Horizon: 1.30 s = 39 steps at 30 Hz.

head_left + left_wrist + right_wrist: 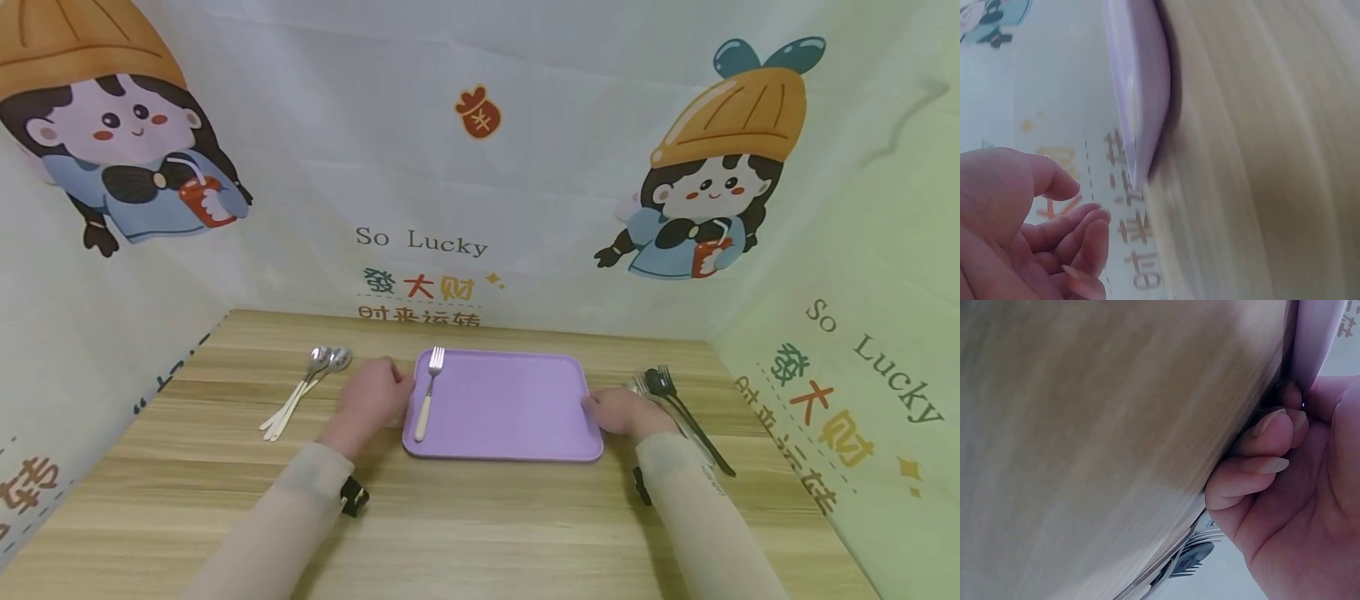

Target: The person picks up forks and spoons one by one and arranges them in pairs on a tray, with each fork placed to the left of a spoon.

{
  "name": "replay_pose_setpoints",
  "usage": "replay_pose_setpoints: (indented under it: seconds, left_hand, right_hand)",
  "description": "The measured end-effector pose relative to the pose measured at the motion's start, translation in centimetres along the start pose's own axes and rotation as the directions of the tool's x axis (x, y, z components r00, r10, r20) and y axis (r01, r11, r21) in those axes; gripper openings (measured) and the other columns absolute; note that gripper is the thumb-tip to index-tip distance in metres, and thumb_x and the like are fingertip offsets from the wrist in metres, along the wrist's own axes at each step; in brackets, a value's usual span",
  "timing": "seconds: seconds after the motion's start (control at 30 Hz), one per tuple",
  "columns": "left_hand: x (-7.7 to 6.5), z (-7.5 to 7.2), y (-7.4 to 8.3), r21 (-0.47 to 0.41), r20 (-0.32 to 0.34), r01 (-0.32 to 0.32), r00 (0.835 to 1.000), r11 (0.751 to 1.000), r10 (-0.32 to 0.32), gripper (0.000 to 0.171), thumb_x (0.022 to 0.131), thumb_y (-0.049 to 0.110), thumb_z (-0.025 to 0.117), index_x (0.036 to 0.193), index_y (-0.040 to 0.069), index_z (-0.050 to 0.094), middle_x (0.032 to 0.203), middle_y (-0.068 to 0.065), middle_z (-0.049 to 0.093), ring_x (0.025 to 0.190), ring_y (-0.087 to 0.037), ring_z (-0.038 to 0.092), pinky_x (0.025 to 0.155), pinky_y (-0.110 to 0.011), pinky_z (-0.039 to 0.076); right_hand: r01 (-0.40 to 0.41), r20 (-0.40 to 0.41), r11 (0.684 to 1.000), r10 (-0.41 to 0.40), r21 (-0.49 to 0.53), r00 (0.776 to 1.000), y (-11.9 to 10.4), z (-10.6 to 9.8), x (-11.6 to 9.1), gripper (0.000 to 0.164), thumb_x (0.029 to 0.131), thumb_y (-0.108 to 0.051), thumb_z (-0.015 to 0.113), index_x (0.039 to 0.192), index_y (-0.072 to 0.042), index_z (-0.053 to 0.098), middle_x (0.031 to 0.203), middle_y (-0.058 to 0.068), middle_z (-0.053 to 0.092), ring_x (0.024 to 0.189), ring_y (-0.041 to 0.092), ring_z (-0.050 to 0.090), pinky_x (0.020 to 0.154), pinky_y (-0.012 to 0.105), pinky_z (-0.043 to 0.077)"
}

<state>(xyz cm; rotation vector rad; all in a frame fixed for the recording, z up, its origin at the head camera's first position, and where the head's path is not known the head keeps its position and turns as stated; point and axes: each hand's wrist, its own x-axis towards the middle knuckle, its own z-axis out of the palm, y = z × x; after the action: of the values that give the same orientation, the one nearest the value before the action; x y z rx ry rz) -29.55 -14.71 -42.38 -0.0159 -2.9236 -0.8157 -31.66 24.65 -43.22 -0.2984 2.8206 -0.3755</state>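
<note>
A purple tray (510, 408) lies on the wooden table, and a fork (429, 396) with a cream handle rests along its left side. My right hand (618, 410) pinches the tray's right edge; in the right wrist view its thumb and curled fingers (1266, 434) meet at the rim. Beside the tray's left edge is my left hand (372, 398). The left wrist view shows that hand's fingers (1094, 240) loosely bent with nothing between them, a gap away from the tray (1141, 75).
Spoons (322, 358) with white handles lie crossed on the left of the table (480, 525). On the right are a black spoon and a dark fork (667, 383), with silver cutlery (640, 383) partly hidden by my right hand. A printed cloth (555, 208) hangs behind and at the sides.
</note>
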Motion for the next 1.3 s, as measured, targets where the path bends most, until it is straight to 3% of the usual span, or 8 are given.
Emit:
replay_pose_setpoints:
  seconds: [0.27, 0.47, 0.63, 0.9, 1.3]
  left_hand:
    - [-0.1, -3.2, -4.1, 0.037, -0.08, -0.033, 0.996, 0.999, 0.036, 0.018, 0.09, 0.021, 0.058, 0.08, 0.006, 0.059, 0.074, -0.01, 0.059, 0.064, -0.025, 0.054, 0.053, -0.037, 0.044]
    - [-0.2, -5.4, -8.2, 0.02, -0.053, 0.008, 0.999, 1.0, -0.007, 0.014, 0.091, 0.014, 0.054, 0.082, 0.004, 0.057, 0.072, -0.01, 0.055, 0.059, -0.023, 0.05, 0.048, -0.034, 0.04]
    - [-0.6, -6.5, -10.4, 0.025, -0.016, 0.073, 0.997, 0.997, -0.072, 0.015, 0.091, 0.014, 0.056, 0.085, 0.0, 0.059, 0.075, -0.012, 0.057, 0.064, -0.024, 0.052, 0.051, -0.034, 0.042]
    - [-1.7, -7.2, -11.5, 0.055, 0.089, 0.132, 0.987, 0.99, -0.137, 0.017, 0.088, 0.015, 0.061, 0.075, 0.004, 0.057, 0.067, -0.008, 0.054, 0.058, -0.022, 0.051, 0.048, -0.035, 0.043]
    - [-1.8, -7.1, -11.6, 0.116, 0.09, 0.142, 0.984, 0.983, -0.153, 0.025, 0.088, 0.017, 0.063, 0.066, 0.007, 0.055, 0.062, -0.009, 0.056, 0.054, -0.024, 0.053, 0.047, -0.036, 0.044]
  right_hand:
    - [0.013, -0.003, 1.0, -0.013, -0.014, 1.0, 0.0, -0.1, -0.1, 0.048, 0.107, -0.032, 0.036, 0.139, 0.0, 0.051, 0.136, 0.022, 0.051, 0.125, 0.039, 0.042, 0.104, 0.055, 0.033]
    - [0.009, -0.004, 1.0, -0.009, -0.013, 1.0, -0.1, -0.1, -0.1, 0.048, 0.107, -0.033, 0.036, 0.139, -0.001, 0.052, 0.136, 0.021, 0.051, 0.125, 0.039, 0.043, 0.104, 0.054, 0.033]
    - [0.0, -0.002, 1.0, 0.0, -0.002, 1.0, 0.0, 0.0, 0.0, 0.047, 0.107, -0.032, 0.036, 0.138, -0.001, 0.052, 0.136, 0.021, 0.052, 0.125, 0.039, 0.043, 0.104, 0.055, 0.033]
    - [0.001, -0.006, 1.0, -0.001, -0.001, 1.0, 0.0, 0.1, 0.0, 0.047, 0.107, -0.032, 0.037, 0.138, 0.0, 0.053, 0.136, 0.021, 0.052, 0.125, 0.039, 0.043, 0.104, 0.055, 0.033]
    - [0.006, -0.008, 1.0, -0.006, -0.006, 1.0, 0.1, 0.1, 0.1, 0.048, 0.107, -0.033, 0.036, 0.139, -0.001, 0.052, 0.136, 0.021, 0.051, 0.125, 0.039, 0.042, 0.104, 0.055, 0.033]
